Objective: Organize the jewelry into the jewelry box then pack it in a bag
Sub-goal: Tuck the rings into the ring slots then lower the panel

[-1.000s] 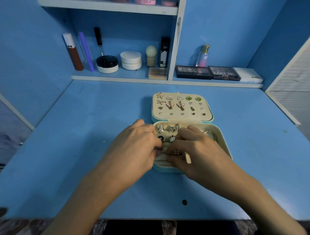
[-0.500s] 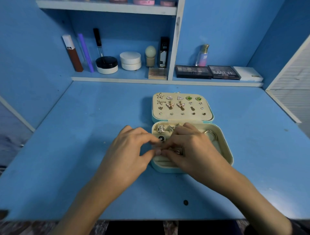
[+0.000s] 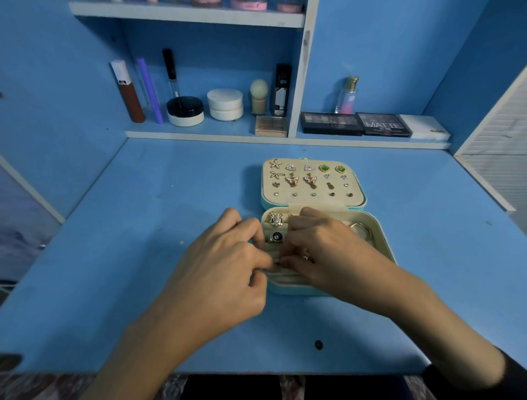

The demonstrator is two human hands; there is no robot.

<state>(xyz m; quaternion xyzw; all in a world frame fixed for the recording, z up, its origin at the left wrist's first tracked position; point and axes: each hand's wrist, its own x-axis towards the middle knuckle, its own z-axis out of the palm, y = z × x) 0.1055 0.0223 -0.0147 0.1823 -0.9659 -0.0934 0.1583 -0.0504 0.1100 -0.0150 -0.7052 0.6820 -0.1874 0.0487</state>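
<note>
Earrings (image 3: pixel 309 180) fill the lid (image 3: pixel 358 200), rings (image 3: pixel 276 219) sit in the jewelry box (image 3: pixel 383 242); left hand (image 3: pixel 222 265) and right hand (image 3: pixel 328 251) pinch a small ring (image 3: pixel 276 260) together. Bagging's not done yet.

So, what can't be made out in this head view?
Head view:
Small piece pinched between left hand and right hand: too small to identify.
Jewelry box lower tray: mostly hidden under both hands.
Top-shelf jars: cut off by the upper edge.
Bag: not in view.

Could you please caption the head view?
Left hand and right hand pinch a small jewelry piece over the open jewelry box.
</note>
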